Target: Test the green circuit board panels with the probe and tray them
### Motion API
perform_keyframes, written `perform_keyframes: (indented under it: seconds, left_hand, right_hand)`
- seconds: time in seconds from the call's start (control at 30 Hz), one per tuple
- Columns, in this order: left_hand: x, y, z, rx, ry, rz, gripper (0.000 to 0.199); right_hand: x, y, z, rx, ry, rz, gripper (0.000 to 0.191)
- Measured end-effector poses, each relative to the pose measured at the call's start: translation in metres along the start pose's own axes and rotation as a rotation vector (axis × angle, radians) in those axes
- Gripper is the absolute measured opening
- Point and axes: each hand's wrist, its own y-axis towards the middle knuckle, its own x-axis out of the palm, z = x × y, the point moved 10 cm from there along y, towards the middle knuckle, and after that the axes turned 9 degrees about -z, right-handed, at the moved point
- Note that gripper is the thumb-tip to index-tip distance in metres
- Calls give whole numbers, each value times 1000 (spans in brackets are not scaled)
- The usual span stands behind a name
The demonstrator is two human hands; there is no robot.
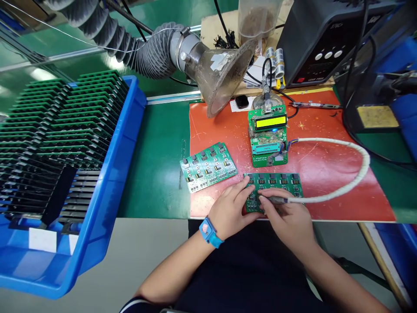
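Note:
A green circuit board panel (273,181) with a row of small digit displays lies at the red mat's front edge. My left hand (230,203) grips its left end, fingers over the top and thumb along the near edge. Pinched in my right hand (289,217) is a dark programming probe (275,199), its tip at the board's left part; the exact contact is hidden by my fingers. A white-wrapped cable (360,152) loops from the probe to a programmer board (269,137) with a lit yellow screen. Left of my hands, a second circuit board panel (210,167) lies slightly turned.
A blue bin (125,130) of stacked green boards stands at the left. Above the red mat (325,174) hangs a fume extractor hood (224,74) on a grey hose. A soldering station (329,48) stands at the back right, and tweezers (316,105) lie near it.

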Motion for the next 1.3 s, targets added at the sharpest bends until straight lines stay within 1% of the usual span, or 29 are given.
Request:
perform_keyframes:
  seconds: [0.13, 0.3, 0.43, 0.57, 0.8, 1.3]
  left_hand:
    - [-1, 0, 0, 4, -3, 3, 63]
    - [-2, 0, 2, 18, -1, 10, 63]
    - [-3, 0, 2, 21, 8, 21, 61]
    - [-3, 0, 2, 17, 14, 15, 64]
    - [-2, 0, 2, 10, 15, 10, 68]
    - [-3, 1, 2, 7, 15, 9, 69]
  right_hand:
    - [-2, 2, -7, -43, -39, 41, 5]
    - [-2, 5, -5, -11, -32, 47, 7]
    - [-4, 5, -8, -59, -21, 62, 4]
    - [-4, 3, -9, -92, 4, 47, 3]
    - [-2, 3, -4, -73, 61, 19, 4]
    - [-3, 3, -8, -104, 34, 38, 4]
